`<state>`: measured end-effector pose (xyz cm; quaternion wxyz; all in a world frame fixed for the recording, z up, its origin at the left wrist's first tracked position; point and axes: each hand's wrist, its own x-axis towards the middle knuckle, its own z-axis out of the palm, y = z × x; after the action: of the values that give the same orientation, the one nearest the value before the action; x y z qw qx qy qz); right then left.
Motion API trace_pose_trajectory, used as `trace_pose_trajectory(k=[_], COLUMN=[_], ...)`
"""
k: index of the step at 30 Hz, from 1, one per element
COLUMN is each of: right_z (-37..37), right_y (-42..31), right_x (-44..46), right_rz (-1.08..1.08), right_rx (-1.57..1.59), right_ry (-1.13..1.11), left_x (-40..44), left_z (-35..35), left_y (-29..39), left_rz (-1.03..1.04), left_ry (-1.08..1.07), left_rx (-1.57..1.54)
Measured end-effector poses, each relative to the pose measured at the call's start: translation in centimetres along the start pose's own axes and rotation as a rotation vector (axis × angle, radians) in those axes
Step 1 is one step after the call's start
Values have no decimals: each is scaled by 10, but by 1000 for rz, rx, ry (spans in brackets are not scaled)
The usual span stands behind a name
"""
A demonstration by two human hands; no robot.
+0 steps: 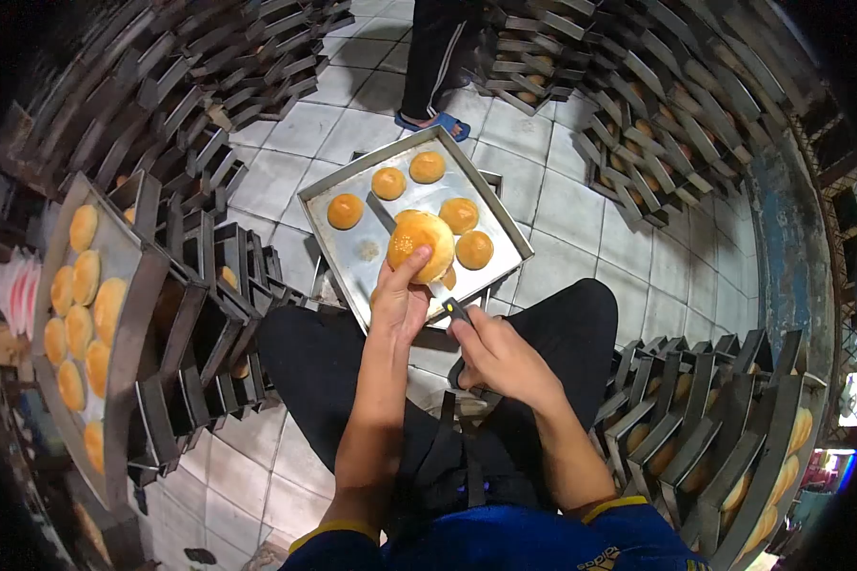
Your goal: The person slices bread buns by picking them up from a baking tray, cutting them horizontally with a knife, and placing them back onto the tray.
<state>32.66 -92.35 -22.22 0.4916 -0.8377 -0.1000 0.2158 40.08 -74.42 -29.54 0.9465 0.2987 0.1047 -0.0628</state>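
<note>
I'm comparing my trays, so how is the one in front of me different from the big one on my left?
The front tray has its loose buns spaced apart; the left tray has its buns set close together.
Over the front tray, your left hand holds a bun and your right hand a knife; neither hand is at the left tray.
Both have raised rims and golden buns.

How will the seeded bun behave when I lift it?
The seeded bun is probably light, since the left hand alone supports it. Its puffy look suggests softness. It may tear or open, as the knife shows on both sides.
</note>
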Motion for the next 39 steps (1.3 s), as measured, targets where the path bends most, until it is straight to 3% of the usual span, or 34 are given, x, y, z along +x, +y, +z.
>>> trace_pose_trajectory(k=[3,5,7,13,18,20,21,23,24,26,27,30,31,33,35,39], right_z=[0,2,-6,5,-36,-62,-74,-85,-90,-91,-91,-90,-90,-91,-92,-87], right_y=[-5,4,-4,8,53,72,82,99,104,114,114,117,122,128,131,135], right_x=[-29,-31,-20,22,-15,-24,-26,-23,-20,-12,-8,-4,-1,3,8,7], right_rz=[73,26,121,5,116,272,358,393,410,374,386,450,448,451,418,359], right_rx=[86,102,75,6,175,223,257,297,329,418,431,500,507,522,567,540], right_ry=[-69,-46,-51,-40,-264,-294,-275,-176,-87,37,41,49,41,22,7,-17], left_x=[6,8,3,18,75,108,124,157,168,191,194,148,137,114,90,68], left_z=[-12,-16,-6,-17,-65,-96,-117,-168,-198,-245,-247,-192,-203,-228,-261,-244], left_y=[0,-4,-10,-6,17,21,22,18,10,-5,-8,-9,-16,-31,-53,-63], left_rz=[76,42,9,50,101,253,248,-98,-107,-5,-20,180,169,-45,-369,-552], left_ry=[80,75,83,142,349,567,573,654,658,493,490,676,675,557,661,532], left_rx=[-20,-56,-45,28,-67,183,186,532,537,965,976,1600,1609,1603,1547,1782])
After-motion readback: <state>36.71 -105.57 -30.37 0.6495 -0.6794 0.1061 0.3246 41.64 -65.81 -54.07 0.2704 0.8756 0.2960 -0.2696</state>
